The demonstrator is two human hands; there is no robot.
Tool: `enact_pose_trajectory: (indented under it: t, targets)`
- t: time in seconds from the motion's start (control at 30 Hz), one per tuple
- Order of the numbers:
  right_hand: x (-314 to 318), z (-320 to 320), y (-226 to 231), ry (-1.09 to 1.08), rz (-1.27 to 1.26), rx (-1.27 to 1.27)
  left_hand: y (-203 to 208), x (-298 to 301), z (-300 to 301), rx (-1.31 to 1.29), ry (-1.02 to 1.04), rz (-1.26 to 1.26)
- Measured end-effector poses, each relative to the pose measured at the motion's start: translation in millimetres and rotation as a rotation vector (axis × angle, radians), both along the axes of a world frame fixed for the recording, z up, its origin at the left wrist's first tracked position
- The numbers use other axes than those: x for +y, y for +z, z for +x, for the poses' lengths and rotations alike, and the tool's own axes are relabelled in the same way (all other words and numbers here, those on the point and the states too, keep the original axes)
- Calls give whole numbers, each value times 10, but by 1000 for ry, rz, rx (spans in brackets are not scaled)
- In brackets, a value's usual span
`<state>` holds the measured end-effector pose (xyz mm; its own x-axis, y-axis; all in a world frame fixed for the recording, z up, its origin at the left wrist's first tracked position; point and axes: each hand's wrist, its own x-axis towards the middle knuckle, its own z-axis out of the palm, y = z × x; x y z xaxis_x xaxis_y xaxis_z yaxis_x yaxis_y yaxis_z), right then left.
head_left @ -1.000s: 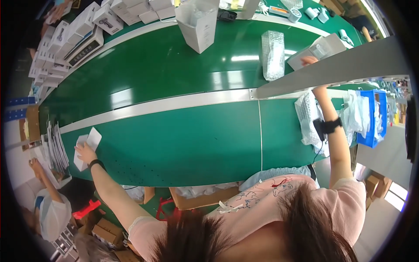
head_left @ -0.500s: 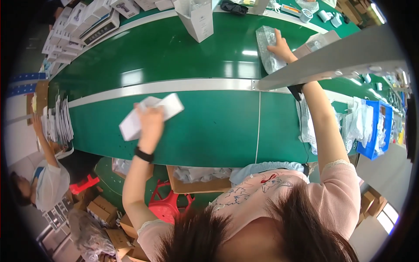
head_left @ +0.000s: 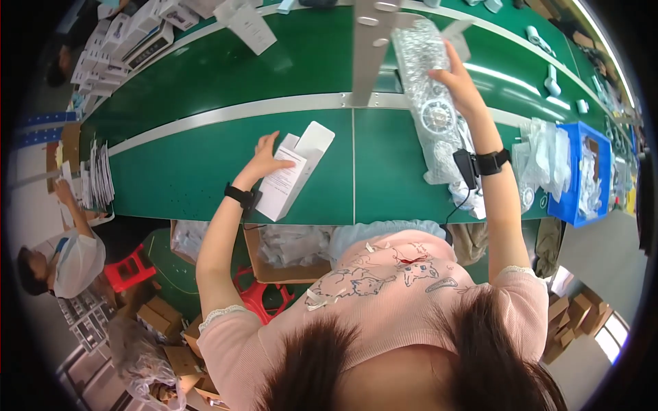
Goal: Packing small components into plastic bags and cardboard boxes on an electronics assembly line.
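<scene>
A white carton point(head_left: 281, 190) with printed faces stands tilted on the green bench, its end flap raised. My left hand point(head_left: 262, 163) grips its left edge, the thumb lying over the printed face and the fingers at the far side. Over to the right, my right hand point(head_left: 460, 83) holds a long clear bubble-wrap pouch point(head_left: 419, 72) between thumb and fingers. The pouch hangs over the metal rail of the bench. What it contains is hard to make out through the wrap. Below it, near my right wrist, lie more clear plastic bags point(head_left: 473, 195).
A grey metal post point(head_left: 373, 51) rises between my hands. To the right are a blue bin point(head_left: 567, 205) and clear bags point(head_left: 545, 154). Another white box point(head_left: 250, 31) stands across the bench; stacked boxes point(head_left: 140, 24) fill the far left. A co-worker point(head_left: 75, 257) sits at left.
My left hand has brought the white carton rightward and turned it more upright. My right hand has lifted the bubble-wrap pouch off the far bench and drawn it nearer. The view has shifted right.
</scene>
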<state>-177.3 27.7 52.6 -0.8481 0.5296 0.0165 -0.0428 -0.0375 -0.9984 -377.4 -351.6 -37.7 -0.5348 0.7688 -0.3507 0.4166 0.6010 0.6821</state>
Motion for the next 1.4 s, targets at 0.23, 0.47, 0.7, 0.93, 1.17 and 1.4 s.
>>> enact_pose_trajectory:
  t: [0.23,0.47,0.7,0.93,1.17,1.4]
  targets:
    - [-185,308,84,70,93,48,278,168,466,-643,161,121]
    - [-323,961,154,-211,-546,274,1055,924,1349,-80,-36,553]
    - [-94,1182,202,-474,-700,190,980,1464,1928,42,-178,553]
    - [234,439,728,533,798,-670,850,1172,1923,-93,-67,503]
    - [525,-508,373,630,1389,-542,869,1072,1893,-40,26,509]
    - [575,-932,402,575,1295,-535,769,1044,1779,-94,115,504]
